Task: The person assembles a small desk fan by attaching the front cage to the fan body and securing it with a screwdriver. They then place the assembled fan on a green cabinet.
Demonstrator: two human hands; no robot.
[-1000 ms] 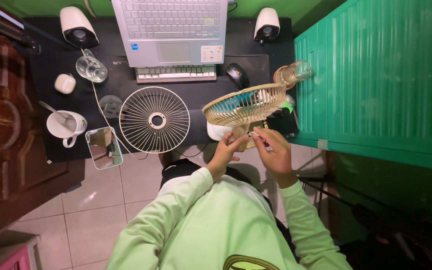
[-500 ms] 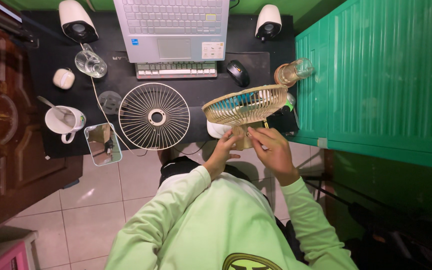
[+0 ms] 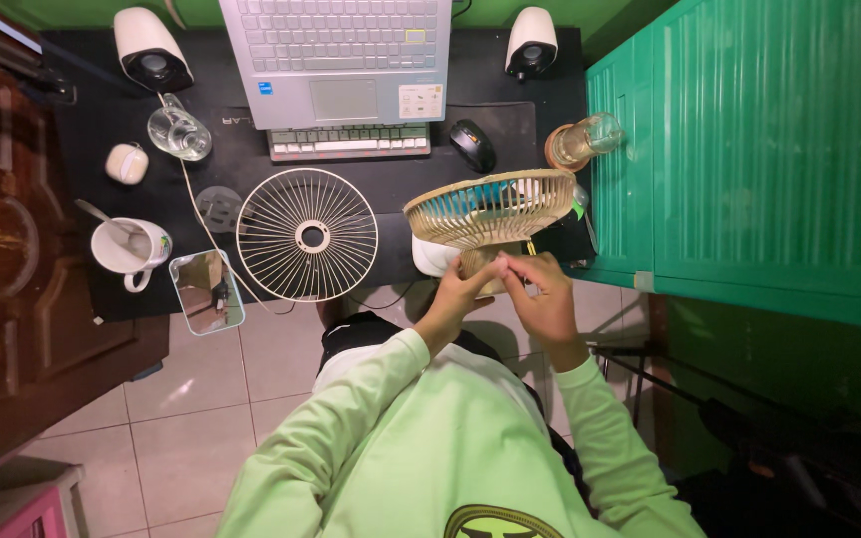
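Note:
A small desk fan (image 3: 490, 211) with a cream rear grille and blue blades stands tilted at the desk's near edge. My left hand (image 3: 458, 292) grips the fan's motor housing from below. My right hand (image 3: 542, 295) pinches a thin tool or small part at the back of that housing; what it is I cannot tell. The fan's detached round front grille (image 3: 308, 236) lies flat on the black desk mat (image 3: 132, 110), to the left of the fan.
On the mat are a laptop (image 3: 336, 60), a small keyboard (image 3: 349, 142), a mouse (image 3: 472, 146), two speakers (image 3: 151, 50), a glass jug (image 3: 177, 133), a white mug with spoon (image 3: 130, 249), a small mirror (image 3: 207, 291) and a bottle (image 3: 580, 141). Green cabinet (image 3: 749, 149) at right, wooden furniture (image 3: 2, 249) at left.
My right hand's fingers have drawn in closer to the fan's back, meeting my left hand. The fan and loose grille stay in place.

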